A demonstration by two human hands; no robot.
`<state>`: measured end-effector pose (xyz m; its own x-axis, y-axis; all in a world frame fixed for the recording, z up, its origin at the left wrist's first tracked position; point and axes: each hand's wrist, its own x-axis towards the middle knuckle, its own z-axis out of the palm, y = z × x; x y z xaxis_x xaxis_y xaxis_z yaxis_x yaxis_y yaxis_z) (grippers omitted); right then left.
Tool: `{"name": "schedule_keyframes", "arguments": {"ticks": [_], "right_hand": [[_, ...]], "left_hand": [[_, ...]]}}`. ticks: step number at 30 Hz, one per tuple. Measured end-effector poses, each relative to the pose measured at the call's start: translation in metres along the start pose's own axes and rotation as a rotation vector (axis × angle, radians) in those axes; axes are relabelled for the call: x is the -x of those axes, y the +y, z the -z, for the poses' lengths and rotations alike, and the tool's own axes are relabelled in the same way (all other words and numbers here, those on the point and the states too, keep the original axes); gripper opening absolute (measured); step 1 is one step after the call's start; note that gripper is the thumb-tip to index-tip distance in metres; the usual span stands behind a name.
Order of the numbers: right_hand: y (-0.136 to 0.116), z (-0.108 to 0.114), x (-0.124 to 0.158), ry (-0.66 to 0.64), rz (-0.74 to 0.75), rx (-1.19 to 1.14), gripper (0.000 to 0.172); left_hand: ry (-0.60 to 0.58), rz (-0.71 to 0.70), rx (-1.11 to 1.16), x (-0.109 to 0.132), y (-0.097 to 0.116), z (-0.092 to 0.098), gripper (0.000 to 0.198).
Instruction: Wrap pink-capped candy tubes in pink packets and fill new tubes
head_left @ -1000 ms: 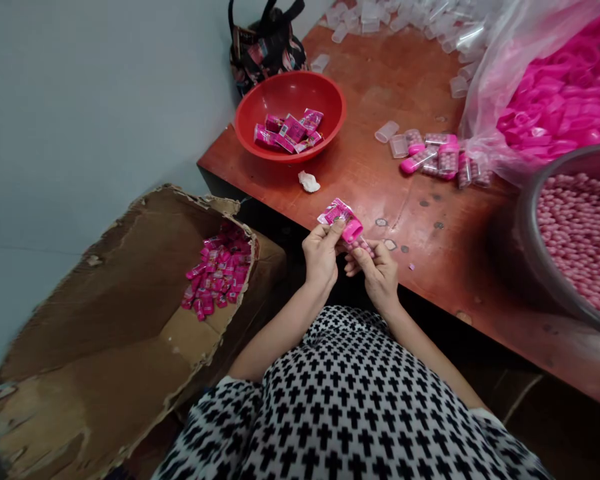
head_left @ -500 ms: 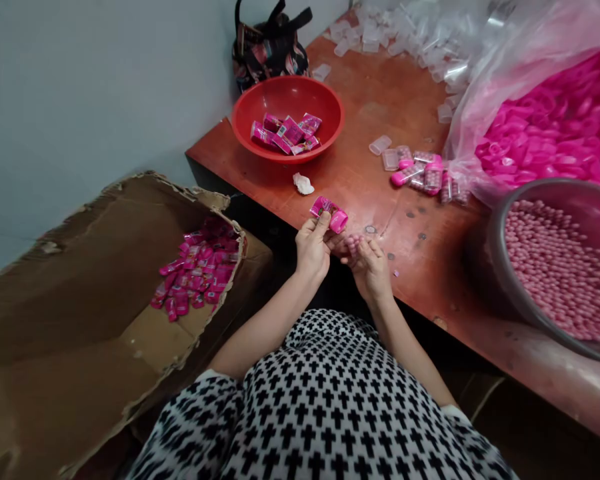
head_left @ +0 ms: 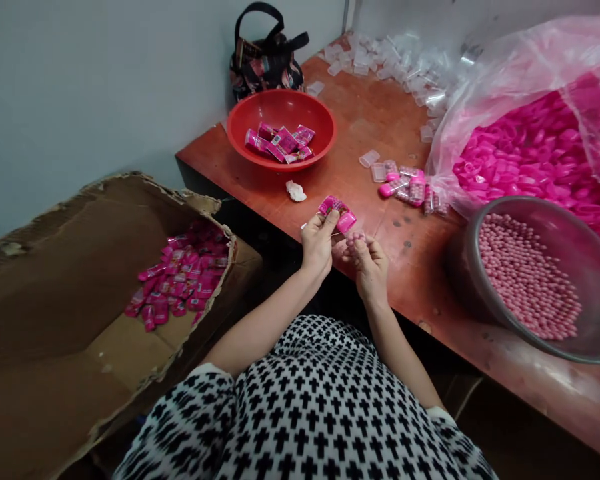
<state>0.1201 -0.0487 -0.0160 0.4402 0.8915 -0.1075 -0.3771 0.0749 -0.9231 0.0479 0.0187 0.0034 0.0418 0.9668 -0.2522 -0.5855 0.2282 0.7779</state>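
My left hand point(head_left: 319, 243) pinches a pink printed sachet point(head_left: 333, 206) against the pink cap point(head_left: 347, 222) of a small clear tube of pink beads point(head_left: 356, 237). My right hand point(head_left: 369, 265) grips the tube's bead end between its fingertips, and those fingers partly hide it. Both hands are close together just off the edge of a red-brown wooden table point(head_left: 380, 127). My black-and-white patterned clothing point(head_left: 305, 400) fills the bottom of the view.
A torn cardboard box point(head_left: 80, 280) holding several pink packets stands on the left. On the table are a red bowl point(head_left: 333, 133) of packets, filled tubes point(head_left: 410, 187), empty clear tubes point(head_left: 380, 60), bagged pink caps point(head_left: 530, 160), and a metal basin point(head_left: 530, 203) of pink beads.
My view has turned, so the table and box sit lower and further left. My hands have shifted slightly, and less of the tube shows at my right fingertips.
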Motion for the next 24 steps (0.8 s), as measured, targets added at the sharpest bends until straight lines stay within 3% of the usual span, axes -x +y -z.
{"name": "schedule_keyframes", "arguments": {"ticks": [5,10,13,18,21,24], "right_hand": [[0.003,-0.001,-0.003,-0.023,0.039,-0.014,0.021],[0.0,-0.004,-0.011,-0.043,0.014,-0.121,0.025],[-0.006,-0.007,-0.015,-0.042,0.008,-0.178,0.029],[-0.021,-0.003,-0.017,-0.022,0.001,-0.239,0.033],[-0.04,0.009,-0.012,0.031,0.048,-0.232,0.028],[-0.07,0.029,-0.009,0.159,0.226,-0.155,0.022]], "left_hand": [[0.006,-0.314,-0.369,-0.003,-0.003,0.006,0.027],[-0.086,-0.627,-0.713,-0.001,0.013,0.001,0.022],[-0.109,-0.602,-0.706,-0.005,0.017,-0.007,0.022],[-0.172,-0.412,-0.457,-0.012,0.006,-0.027,0.028],[-0.278,-0.352,-0.383,-0.006,0.001,-0.055,0.025],[-0.427,-0.376,-0.399,0.006,-0.003,-0.099,0.021]]}}
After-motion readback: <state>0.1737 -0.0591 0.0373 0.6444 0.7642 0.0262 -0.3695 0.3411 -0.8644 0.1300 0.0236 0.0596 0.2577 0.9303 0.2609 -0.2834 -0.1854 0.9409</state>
